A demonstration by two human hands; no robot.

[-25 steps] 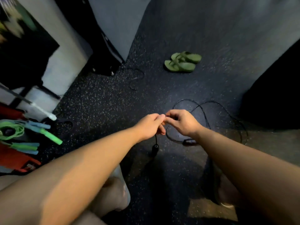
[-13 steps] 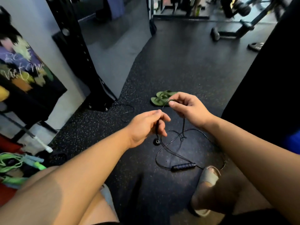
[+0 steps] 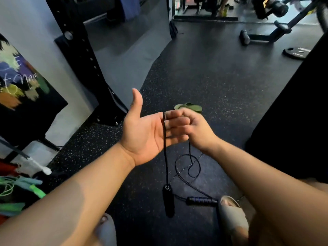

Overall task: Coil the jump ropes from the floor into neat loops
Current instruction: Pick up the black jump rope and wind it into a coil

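Black jump rope [image 3: 165, 157]: one handle [image 3: 201, 201] lying on the floor [image 3: 221, 77], other handle [image 3: 168, 201] dangling from the flat-open left hand [image 3: 145, 134], right hand [image 3: 193, 128] fingers pinched on cord; first loop apparently starting, next wrap needs slack drawn up.

Black speckled rubber floor [image 3: 221, 82]. On it lie a loose tangle of black jump rope cord [image 3: 188, 166] and one ribbed black handle [image 3: 201, 201], green flip-flops [image 3: 190, 107] farther off, a weight plate [image 3: 295, 52] far right, and green and blue jump ropes [image 3: 21, 187] at left.
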